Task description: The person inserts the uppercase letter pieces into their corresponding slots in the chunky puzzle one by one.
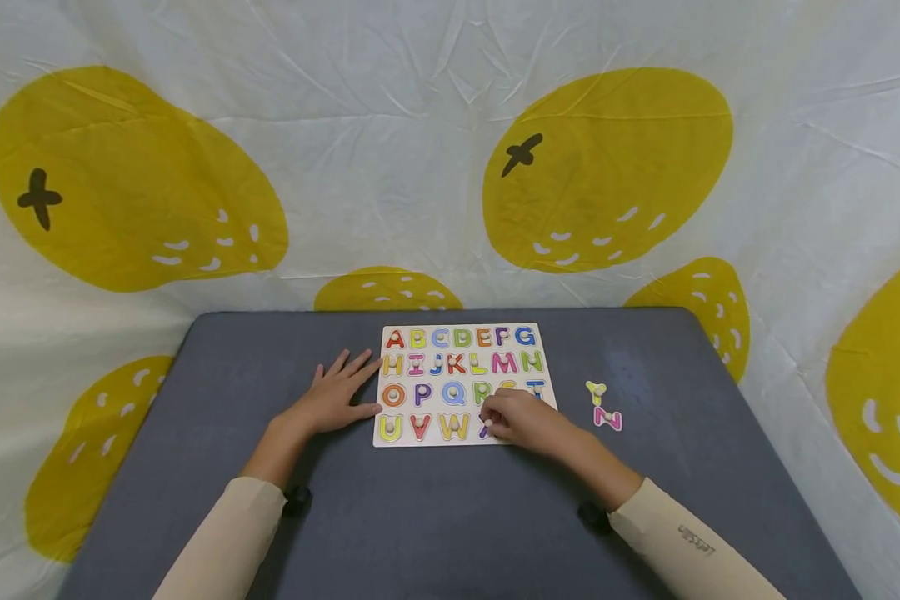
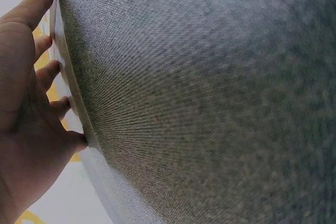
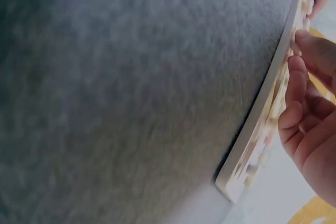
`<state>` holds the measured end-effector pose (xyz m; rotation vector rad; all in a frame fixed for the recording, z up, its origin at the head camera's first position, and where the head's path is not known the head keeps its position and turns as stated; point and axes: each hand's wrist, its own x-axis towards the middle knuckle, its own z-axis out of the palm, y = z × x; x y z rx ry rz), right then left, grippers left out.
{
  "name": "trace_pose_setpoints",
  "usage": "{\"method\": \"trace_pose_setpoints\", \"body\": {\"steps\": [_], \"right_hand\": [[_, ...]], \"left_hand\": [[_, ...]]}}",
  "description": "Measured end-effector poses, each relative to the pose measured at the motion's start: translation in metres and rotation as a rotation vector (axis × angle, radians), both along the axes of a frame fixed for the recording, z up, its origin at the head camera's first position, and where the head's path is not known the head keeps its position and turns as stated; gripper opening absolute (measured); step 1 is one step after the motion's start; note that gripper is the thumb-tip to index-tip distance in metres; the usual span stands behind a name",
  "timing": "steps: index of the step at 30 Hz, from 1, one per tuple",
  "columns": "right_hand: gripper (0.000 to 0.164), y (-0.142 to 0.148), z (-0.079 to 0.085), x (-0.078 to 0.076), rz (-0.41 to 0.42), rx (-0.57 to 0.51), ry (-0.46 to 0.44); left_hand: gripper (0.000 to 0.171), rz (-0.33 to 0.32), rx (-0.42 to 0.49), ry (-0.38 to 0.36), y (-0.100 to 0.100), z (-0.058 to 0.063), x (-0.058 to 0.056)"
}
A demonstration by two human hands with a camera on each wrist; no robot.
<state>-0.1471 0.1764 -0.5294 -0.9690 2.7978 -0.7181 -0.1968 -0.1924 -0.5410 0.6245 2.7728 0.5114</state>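
Note:
A wooden alphabet puzzle board (image 1: pixel 435 442) lies on the table, its coloured letters with knobs set in rows. My left hand (image 1: pixel 332 398) has its fingers spread; thumb and fingertips touch the board's left edge. Over the bottom row, my right hand (image 1: pixel 525 421) pinches the knob of the purple letter X (image 1: pixel 484 432), which it partly covers. In the right wrist view, thumb and forefinger meet at a small knob (image 3: pixel 296 49) above the board. To the right of the board lie a yellow letter Y (image 1: pixel 596 390) and a pink letter Z (image 1: pixel 607 418).
The dark grey table (image 1: pixel 435 525) ends at the back against a white curtain (image 1: pixel 390 192) with large yellow fruit prints. Dark wrist straps with cameras (image 1: pixel 297 501) sit below both wrists.

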Motion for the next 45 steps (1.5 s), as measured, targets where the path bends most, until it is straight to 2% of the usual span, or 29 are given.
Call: {"method": "trace_pose_setpoints", "body": {"steps": [4, 8, 11, 24, 30, 34, 45], "right_hand": [[0.011, 0.011, 0.006, -0.001, 0.001, -0.029, -0.017], [0.012, 0.03, 0.013, -0.002, -0.01, -0.049, 0.012], [0.012, 0.048, 0.017, -0.004, -0.044, -0.049, 0.039], [0.012, 0.126, 0.026, -0.013, -0.239, -0.004, 0.049], [0.015, 0.148, 0.023, -0.015, -0.292, 0.008, 0.033], [0.017, 0.158, 0.017, -0.015, -0.296, 0.019, 0.064], [0.011, 0.164, 0.002, -0.017, -0.35, 0.043, 0.021]], "left_hand": [[0.089, -0.001, -0.002, 0.0, 0.001, -0.001, -0.001], [0.089, -0.002, -0.008, -0.002, 0.001, -0.001, -0.001], [0.089, -0.004, -0.004, -0.002, 0.001, 0.0, -0.001], [0.088, -0.008, 0.0, 0.0, 0.0, 0.002, 0.0], [0.088, -0.002, 0.001, -0.007, 0.0, 0.003, 0.001], [0.088, -0.003, 0.007, -0.008, 0.001, 0.005, 0.002], [0.087, 0.0, 0.01, -0.01, 0.0, 0.004, 0.002]]}}
